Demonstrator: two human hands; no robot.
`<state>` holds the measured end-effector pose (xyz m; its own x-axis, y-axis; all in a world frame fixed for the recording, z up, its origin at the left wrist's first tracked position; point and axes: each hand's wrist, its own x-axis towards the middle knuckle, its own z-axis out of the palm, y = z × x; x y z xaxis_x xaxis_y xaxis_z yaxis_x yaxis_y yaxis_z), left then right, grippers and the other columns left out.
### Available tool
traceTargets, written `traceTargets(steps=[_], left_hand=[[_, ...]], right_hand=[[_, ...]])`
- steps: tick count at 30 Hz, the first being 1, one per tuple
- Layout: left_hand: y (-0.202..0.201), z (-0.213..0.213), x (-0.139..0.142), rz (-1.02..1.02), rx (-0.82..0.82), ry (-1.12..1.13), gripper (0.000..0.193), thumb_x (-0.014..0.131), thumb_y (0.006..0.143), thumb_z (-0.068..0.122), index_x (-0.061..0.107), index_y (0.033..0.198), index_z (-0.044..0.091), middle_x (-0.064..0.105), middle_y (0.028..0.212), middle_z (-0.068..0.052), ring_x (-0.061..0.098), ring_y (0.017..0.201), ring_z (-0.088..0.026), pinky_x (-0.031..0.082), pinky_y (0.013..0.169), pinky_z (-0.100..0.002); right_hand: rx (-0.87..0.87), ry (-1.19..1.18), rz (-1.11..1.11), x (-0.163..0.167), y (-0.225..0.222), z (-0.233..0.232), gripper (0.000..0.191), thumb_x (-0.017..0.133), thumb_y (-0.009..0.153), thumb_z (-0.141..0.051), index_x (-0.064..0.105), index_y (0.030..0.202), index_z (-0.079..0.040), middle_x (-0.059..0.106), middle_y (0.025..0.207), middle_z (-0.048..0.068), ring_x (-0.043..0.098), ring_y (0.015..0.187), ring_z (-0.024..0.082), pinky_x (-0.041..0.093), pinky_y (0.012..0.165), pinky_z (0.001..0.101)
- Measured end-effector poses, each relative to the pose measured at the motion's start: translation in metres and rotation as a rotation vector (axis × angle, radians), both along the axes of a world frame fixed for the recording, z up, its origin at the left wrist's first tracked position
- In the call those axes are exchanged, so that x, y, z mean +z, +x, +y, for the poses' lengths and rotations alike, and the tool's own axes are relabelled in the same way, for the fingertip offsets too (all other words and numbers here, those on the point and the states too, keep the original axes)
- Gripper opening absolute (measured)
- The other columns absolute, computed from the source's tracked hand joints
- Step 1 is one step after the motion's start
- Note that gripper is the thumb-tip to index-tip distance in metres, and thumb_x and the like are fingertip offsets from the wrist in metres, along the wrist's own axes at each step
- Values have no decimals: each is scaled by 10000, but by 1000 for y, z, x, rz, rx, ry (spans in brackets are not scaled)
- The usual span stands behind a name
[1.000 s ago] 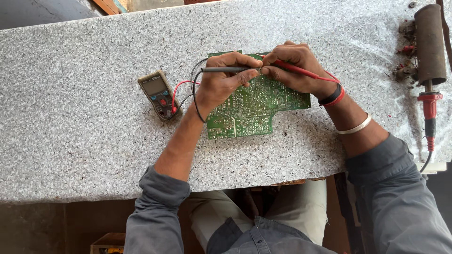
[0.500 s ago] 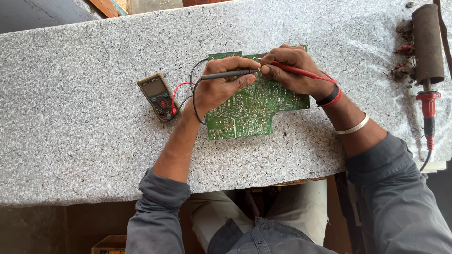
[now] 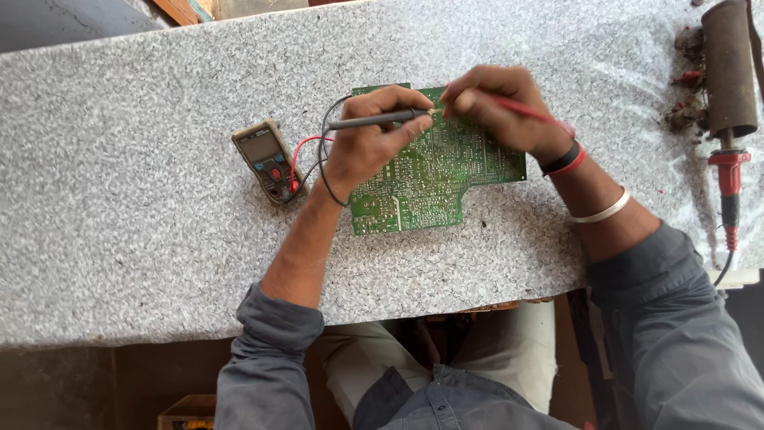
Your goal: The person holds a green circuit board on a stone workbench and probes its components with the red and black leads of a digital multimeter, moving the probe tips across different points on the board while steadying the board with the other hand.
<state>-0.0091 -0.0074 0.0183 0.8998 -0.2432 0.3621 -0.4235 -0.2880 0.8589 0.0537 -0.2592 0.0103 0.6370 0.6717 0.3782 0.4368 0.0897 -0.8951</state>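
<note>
Two probes are meeting on the green circuit board (image 3: 434,179) for contact. Left hand (image 3: 370,143) is clamping the black probe (image 3: 374,121); right hand (image 3: 497,107) is pinching the red probe (image 3: 521,109), multimeter (image 3: 267,159) lying just left.

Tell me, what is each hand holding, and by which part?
The left hand grips the black probe along its handle; the right hand pinches the red probe near its front end. Both tips meet over the green circuit board.

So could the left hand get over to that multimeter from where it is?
Probably yes. The left hand, gripping the black probe, sits close to the multimeter, with only bare granite countertop and the leads between them; it would need to drop the probe first.
</note>
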Motion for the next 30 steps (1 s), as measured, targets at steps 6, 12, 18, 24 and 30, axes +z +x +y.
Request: traceTargets(steps=[6,12,18,24,30], left_hand=[[5,15,-2,-76,171,90,80,785,949,118,768,1008,67,743,781,-6,539,546,-26,385,458,-214],[5,14,-2,-138,70,110,75,753,963,117,730,1021,76,757,855,-6,703,664,-18,534,505,-176],[5,17,2,-89,160,171,71,777,944,110,759,997,67,773,803,-21,665,562,-52,435,440,-198],[1,22,11,-105,161,100,60,789,966,98,761,1011,71,771,827,-17,710,679,-62,533,570,-217],[1,20,12,-157,158,147,99,813,929,92,758,1002,54,775,862,-48,732,712,-88,556,615,-233]], right_hand=[[-255,232,101,-4,18,-10,598,359,1183,-524,561,1462,-36,741,1183,165,737,1027,223,572,830,327],[-370,229,41,-14,26,-20,563,338,1186,-506,548,1381,-22,720,1272,199,749,1107,269,561,820,317],[-359,95,-6,-15,33,-19,618,367,1198,-561,624,1378,-29,759,1213,162,766,1105,246,570,861,329],[-385,-335,-197,-7,23,-8,301,638,1070,-321,735,1225,-83,771,946,100,724,806,184,551,738,335],[-273,-377,-596,-2,19,0,295,779,997,-344,724,1097,-73,688,828,69,622,821,239,519,811,413]])
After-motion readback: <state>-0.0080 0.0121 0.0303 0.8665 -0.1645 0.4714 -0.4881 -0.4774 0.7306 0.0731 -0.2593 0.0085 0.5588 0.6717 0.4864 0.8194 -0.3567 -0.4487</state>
